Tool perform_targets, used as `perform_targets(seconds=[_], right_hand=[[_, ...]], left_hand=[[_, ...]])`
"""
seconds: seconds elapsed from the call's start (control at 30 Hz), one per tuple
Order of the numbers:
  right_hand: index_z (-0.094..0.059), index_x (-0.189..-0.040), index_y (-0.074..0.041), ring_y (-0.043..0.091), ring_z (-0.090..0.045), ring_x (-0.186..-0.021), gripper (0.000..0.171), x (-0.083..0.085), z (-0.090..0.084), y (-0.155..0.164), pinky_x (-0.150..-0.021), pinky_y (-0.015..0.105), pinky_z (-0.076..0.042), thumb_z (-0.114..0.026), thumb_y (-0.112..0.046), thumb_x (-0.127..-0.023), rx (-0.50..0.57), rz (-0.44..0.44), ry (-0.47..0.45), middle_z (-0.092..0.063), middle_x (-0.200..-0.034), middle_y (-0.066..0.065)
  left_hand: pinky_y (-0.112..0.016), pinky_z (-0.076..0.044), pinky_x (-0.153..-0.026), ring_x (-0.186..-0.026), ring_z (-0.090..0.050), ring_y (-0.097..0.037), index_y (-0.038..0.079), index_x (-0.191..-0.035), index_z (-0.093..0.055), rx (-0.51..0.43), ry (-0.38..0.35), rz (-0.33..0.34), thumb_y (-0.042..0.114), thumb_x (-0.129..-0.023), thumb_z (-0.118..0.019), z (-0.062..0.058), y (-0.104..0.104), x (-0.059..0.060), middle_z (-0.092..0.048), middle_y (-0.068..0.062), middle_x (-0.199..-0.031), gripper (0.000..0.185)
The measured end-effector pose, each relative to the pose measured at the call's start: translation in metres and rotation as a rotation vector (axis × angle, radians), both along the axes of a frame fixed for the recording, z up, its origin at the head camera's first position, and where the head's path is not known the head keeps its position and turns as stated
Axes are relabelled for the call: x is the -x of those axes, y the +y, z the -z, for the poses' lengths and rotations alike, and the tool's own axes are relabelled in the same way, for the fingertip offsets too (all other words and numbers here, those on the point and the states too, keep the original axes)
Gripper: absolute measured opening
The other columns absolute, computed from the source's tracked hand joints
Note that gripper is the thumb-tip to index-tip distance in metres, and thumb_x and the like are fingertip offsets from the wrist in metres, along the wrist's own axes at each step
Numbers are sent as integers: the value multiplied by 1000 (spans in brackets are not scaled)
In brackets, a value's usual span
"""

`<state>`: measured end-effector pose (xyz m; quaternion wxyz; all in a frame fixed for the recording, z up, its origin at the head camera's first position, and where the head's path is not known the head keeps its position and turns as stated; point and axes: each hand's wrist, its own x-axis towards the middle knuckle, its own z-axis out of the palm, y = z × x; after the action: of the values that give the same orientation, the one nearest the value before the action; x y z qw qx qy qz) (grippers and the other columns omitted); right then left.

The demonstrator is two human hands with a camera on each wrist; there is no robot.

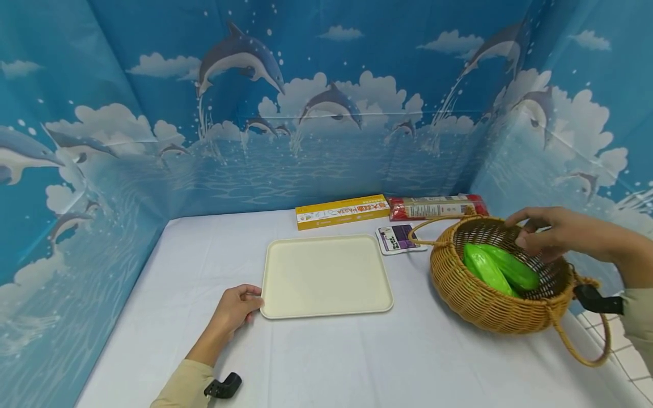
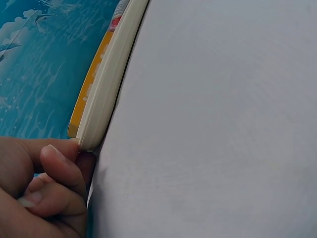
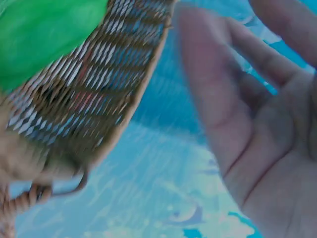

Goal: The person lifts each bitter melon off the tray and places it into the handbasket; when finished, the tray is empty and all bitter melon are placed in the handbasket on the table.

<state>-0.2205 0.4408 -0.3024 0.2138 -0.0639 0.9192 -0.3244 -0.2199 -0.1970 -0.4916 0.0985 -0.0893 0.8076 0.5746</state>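
We see the person's left hand (image 1: 237, 309) at the near left corner of a cream rectangular plastic tray (image 1: 326, 275), which lies flat on the white tablecloth (image 1: 357, 362). In the left wrist view the thumb and curled fingers (image 2: 59, 168) pinch that corner of the tray's rim (image 2: 106, 94), so this hand is clamped on the tray.

At about three o'clock from the tray stands a round woven wicker basket (image 1: 490, 306) with loop handles, and inside it lie two bright green plastic-wrapped packets (image 1: 497, 267). The right hand (image 1: 548, 232) hovers over the basket's far rim, at roughly twelve o'clock from the packets, fingers spread and only loosely bent, holding nothing; the right wrist view shows its open palm (image 3: 267, 144) apart from the basket wall (image 3: 99, 84).

At twelve o'clock from the tray, against the blue dolphin-printed backdrop (image 1: 326, 113), lies a long yellow pasta box (image 1: 343, 212), with a red and white long packet (image 1: 436, 207) just beside it at its three o'clock. A small purple and white card (image 1: 397, 238) lies between the tray and the basket, at about one o'clock from the tray.
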Motion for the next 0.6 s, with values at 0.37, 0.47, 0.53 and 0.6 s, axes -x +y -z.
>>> perform_targets(seconds=[0.37, 0.47, 0.53, 0.6], right_hand=[[-59, -119, -3, 28, -47, -61, 27, 1, -11, -36, -58, 39, -46, -52, -27, -108, 167, 99, 275, -50, -73, 11], [-59, -117, -3, 29, -47, -60, 30, 3, -13, -44, -59, 40, -45, -52, -31, -108, 200, 115, 272, -50, -72, 12], [-60, -116, -6, 28, -48, -63, 29, 5, -13, -48, -60, 40, -45, -53, -33, -107, 240, 151, 259, -51, -74, 10], [-60, -116, -8, 28, -49, -65, 29, 8, -13, -52, -60, 40, -45, -52, -35, -107, 278, 188, 257, -52, -77, 8]], left_hand=[[-27, -42, -50, -54, -50, -15, 3, -115, -69, 97, 38, 19, 9, -93, -70, 1, -3, 1, -63, -7, -83, 22], [-29, -43, -51, -57, -53, -16, 2, -120, -67, 113, 65, 27, 12, -96, -68, -7, -13, 6, -62, -9, -85, 26], [-30, -45, -56, -62, -55, -17, 2, -125, -66, 142, 86, 16, 17, -99, -67, -18, -22, 12, -62, -11, -90, 30], [-33, -48, -64, -70, -59, -20, 2, -128, -64, 180, 119, 5, 22, -101, -64, -33, -33, 20, -64, -15, -97, 33]])
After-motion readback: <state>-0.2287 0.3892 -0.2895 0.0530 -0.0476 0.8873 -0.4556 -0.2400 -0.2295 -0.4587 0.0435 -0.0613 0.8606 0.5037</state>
